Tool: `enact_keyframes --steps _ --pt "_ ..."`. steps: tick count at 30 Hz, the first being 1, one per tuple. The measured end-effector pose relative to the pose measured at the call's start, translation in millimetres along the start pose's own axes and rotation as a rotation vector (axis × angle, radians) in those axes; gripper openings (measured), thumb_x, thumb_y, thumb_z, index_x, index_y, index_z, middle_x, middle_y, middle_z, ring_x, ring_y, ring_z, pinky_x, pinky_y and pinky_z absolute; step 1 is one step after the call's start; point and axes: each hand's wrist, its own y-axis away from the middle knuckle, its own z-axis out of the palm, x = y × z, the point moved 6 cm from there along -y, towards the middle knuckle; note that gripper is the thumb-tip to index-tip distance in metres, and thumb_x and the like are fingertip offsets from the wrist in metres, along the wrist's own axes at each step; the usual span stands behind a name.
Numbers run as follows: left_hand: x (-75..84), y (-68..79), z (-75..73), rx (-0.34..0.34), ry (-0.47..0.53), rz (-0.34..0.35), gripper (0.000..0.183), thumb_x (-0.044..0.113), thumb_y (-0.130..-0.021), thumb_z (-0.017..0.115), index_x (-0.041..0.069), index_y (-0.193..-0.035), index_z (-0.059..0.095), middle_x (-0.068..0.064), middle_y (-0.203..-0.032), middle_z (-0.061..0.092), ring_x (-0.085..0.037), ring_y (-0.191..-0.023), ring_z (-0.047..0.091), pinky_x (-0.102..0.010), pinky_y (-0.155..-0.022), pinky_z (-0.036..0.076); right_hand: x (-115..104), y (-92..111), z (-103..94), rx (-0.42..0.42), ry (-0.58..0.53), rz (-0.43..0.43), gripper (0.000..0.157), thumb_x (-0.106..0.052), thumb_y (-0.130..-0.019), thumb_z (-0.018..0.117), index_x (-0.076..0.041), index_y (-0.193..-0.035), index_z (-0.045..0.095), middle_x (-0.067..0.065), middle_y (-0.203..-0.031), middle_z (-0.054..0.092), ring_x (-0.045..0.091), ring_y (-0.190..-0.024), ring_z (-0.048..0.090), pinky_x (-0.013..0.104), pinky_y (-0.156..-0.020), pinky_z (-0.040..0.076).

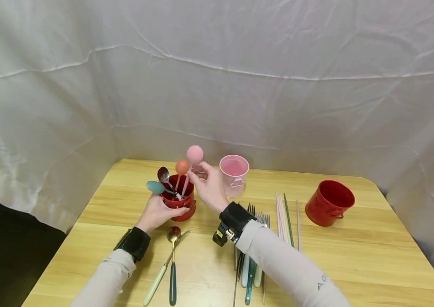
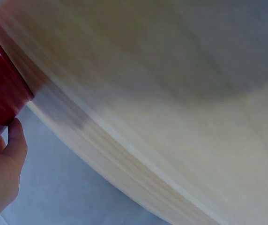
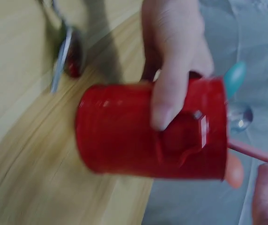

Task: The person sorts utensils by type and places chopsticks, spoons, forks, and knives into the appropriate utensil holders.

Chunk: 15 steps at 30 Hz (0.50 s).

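Note:
Around the left side of a small red bucket (image 1: 183, 218) curls my left hand (image 1: 157, 214), its thumb across the front, as the right wrist view also shows. My right hand (image 1: 210, 186) pinches the handle of a pink spoon (image 1: 195, 154) just below its round bowl. The lower end of that handle is inside the bucket. A teal spoon (image 1: 155, 186), an orange spoon (image 1: 182, 166) and a metal spoon (image 1: 163, 174) lean in the same bucket, bowls up. In the left wrist view only part of the bucket and some fingers (image 2: 17, 140) show.
A pink bucket (image 1: 229, 189) stands behind the right hand, and another red bucket (image 1: 318, 211) at the right. Chopsticks (image 1: 279, 213) and several forks (image 1: 252, 273) lie under or near the right forearm. A dark-handled spoon (image 1: 173, 277) crosses a green-handled knife (image 1: 155, 285) in front.

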Motion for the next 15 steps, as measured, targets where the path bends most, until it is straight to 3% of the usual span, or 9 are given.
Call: enact_keyframes --steps 6,15 --pt "-1.1 0.4 0.1 0.012 -0.009 0.014 0.083 0.015 -0.071 0.092 0.013 -0.142 0.049 -0.011 -0.138 0.061 -0.031 -0.129 0.058 -0.053 -0.112 0.045 21.1 8.9 -3.2 -0.070 0.119 0.066 0.035 -0.006 -0.094 0.064 0.005 -0.128 0.062 0.023 -0.114 0.071 0.034 -0.107 0.069 0.038 -0.092 0.060" --pt "3.0 0.4 -1.9 0.001 -0.033 0.002 0.083 0.018 -0.071 0.092 0.015 -0.142 0.049 -0.009 -0.138 0.062 -0.029 -0.130 0.058 -0.049 -0.112 0.044 49.1 29.7 -6.5 -0.204 0.172 0.130 0.037 0.003 -0.088 0.059 0.005 -0.125 0.060 0.025 -0.112 0.069 0.035 -0.103 0.070 0.042 -0.093 0.058"
